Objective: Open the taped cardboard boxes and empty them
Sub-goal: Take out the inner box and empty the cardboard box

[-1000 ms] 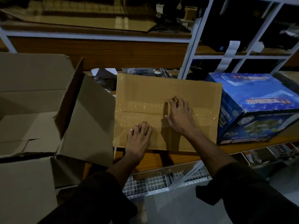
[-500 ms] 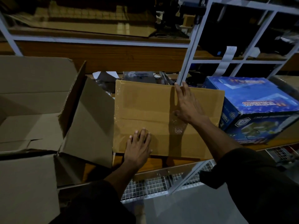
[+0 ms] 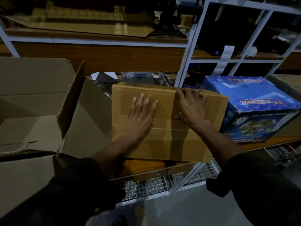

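Note:
A shut brown cardboard box [image 3: 184, 142] lies on the wooden shelf in front of me, with clear tape along its middle seam and across its top. My left hand [image 3: 141, 116] lies flat on the lid, fingers straight, left of centre. My right hand [image 3: 190, 108] is on the far right part of the lid, fingers bent with the tips at the far edge by the cross tape and the thumb down on the lid. Whether it pinches the tape is not visible.
A large open cardboard box [image 3: 37, 111] with raised flaps stands to the left. A blue printed carton [image 3: 254, 108] sits close on the right. White shelf posts [image 3: 190, 51] rise behind. Dark clutter lies behind the taped box. Wire mesh [image 3: 156, 186] is below the shelf.
My left hand slid from the near edge up onto the middle of the lid. My right hand moved from the centre seam to the far edge and bent its fingers there.

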Motion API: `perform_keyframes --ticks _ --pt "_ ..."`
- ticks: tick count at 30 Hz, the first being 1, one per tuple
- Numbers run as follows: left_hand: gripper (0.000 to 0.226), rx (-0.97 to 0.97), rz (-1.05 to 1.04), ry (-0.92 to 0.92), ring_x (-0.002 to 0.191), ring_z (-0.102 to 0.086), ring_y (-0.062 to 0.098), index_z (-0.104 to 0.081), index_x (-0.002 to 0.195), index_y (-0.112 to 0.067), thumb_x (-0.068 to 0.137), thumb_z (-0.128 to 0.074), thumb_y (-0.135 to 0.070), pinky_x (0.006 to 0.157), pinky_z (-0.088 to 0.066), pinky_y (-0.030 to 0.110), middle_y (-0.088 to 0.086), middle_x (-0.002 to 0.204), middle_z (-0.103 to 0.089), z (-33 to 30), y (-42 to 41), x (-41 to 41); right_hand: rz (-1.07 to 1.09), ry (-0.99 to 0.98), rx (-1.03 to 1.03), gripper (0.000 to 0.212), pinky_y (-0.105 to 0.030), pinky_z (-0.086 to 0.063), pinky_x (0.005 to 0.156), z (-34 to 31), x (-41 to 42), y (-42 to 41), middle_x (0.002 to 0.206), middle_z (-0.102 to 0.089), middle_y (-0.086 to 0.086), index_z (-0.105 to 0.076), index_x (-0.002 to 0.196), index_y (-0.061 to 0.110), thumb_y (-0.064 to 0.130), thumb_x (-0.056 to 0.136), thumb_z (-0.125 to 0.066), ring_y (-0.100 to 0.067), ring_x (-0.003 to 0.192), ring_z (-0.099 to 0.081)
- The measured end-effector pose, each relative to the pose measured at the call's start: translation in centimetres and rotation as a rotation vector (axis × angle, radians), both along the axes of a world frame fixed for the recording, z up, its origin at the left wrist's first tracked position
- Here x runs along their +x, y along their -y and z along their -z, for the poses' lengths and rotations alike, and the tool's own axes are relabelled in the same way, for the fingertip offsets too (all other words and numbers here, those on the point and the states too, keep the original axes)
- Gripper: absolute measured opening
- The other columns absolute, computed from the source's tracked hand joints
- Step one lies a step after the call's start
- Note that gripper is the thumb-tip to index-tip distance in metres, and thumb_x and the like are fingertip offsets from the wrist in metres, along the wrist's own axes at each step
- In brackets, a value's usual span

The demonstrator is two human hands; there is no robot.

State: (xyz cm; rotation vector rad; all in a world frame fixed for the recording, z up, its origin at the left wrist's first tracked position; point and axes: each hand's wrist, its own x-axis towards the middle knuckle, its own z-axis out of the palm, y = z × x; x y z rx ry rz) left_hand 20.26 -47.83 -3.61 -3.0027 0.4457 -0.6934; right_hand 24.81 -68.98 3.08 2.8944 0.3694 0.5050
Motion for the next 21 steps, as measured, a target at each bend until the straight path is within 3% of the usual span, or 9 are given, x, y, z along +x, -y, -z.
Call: perform_keyframes --ticks 3,6,11,16,21 --pt "0.126 0.082 -0.039 -0.089 0.153 0.008 0.039 0.007 0.158 -0.012 0.076 -0.077 -0.056 0.122 0.003 0.060 0.020 0.166 -0.002 -3.7 -0.9 3.0 -0.015 0.025 -0.032 0.110 -0.061 -0.019 0.114 0.3 -0.1 0.1 0.146 -0.029 -0.014 -0.027 0.147 0.023 0.047 0.060 -0.090 -0.039 0.138 -0.026" --pt "0.132 0.084 -0.057 -0.183 0.153 -0.005 0.038 0.004 0.158 -0.014 0.069 -0.085 -0.053 0.124 -0.004 0.058 0.019 0.165 -0.012 -5.0 -2.1 4.7 -0.041 0.007 0.017 0.108 -0.060 -0.015 0.118 0.5 -0.1 0.2 0.148 -0.029 -0.017 -0.026 0.147 0.020 0.041 0.063 -0.090 -0.038 0.141 -0.027" --pt "0.122 0.116 -0.061 -0.115 0.142 -0.032 0.035 -0.016 0.153 -0.014 0.063 -0.090 -0.052 0.120 -0.020 0.056 0.016 0.153 -0.034 -4.6 -2.3 4.8 -0.038 0.007 0.001 0.107 -0.057 -0.020 0.117 0.4 0.0 -0.4 0.145 -0.030 -0.019 -0.027 0.146 0.017 0.038 0.063 -0.090 -0.039 0.138 -0.030" --pt "0.116 0.098 -0.064 -0.050 0.141 -0.031 0.035 -0.020 0.151 -0.013 0.065 -0.088 -0.049 0.119 -0.021 0.056 0.016 0.151 -0.035 -3.7 -2.8 4.4 -0.038 0.025 -0.005 0.101 -0.057 -0.025 0.116 0.8 0.0 -1.0 0.143 -0.033 -0.020 -0.031 0.143 0.015 0.037 0.064 -0.089 -0.040 0.135 -0.032" --pt "0.113 0.123 -0.135 -0.081 0.143 -0.025 0.037 -0.016 0.150 -0.014 0.068 -0.086 -0.048 0.118 -0.020 0.056 0.018 0.155 -0.025 -2.0 -3.8 3.1 -0.047 0.068 -0.007 0.077 -0.050 -0.034 0.107 2.4 -0.5 -2.3 0.131 -0.037 -0.018 -0.039 0.130 0.015 0.046 0.073 -0.081 -0.036 0.122 -0.037"
